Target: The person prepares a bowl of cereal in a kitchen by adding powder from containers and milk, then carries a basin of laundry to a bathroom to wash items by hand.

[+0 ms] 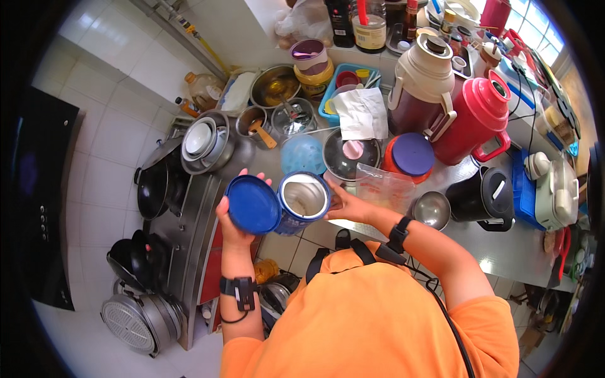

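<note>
Canister (304, 191), blue outside and silvery within, is held uncovered in front of the person, near the edge of the metal table (485, 249), its mouth tilted toward the head camera. Left hand (238, 220): thumb and fingers spread around the blue lid (253, 204), gripping it by its edge. Right hand (348, 205): fingers curved against the canister's right side, steadying it; fingertips partly hidden behind it. The lid sits right beside the mouth; whether a hinge joins them cannot be told. Pale matter shows low inside, kind unclear. Nearby on the table: translucent blue bowl (302, 154), glass lid with a pink knob (353, 150), clear plastic bag (382, 190). Step in hand, as judged: canister uncovered, interior exposed. Next move calls for a firm right grip, little further tilt, and the lid kept off the mouth.
</note>
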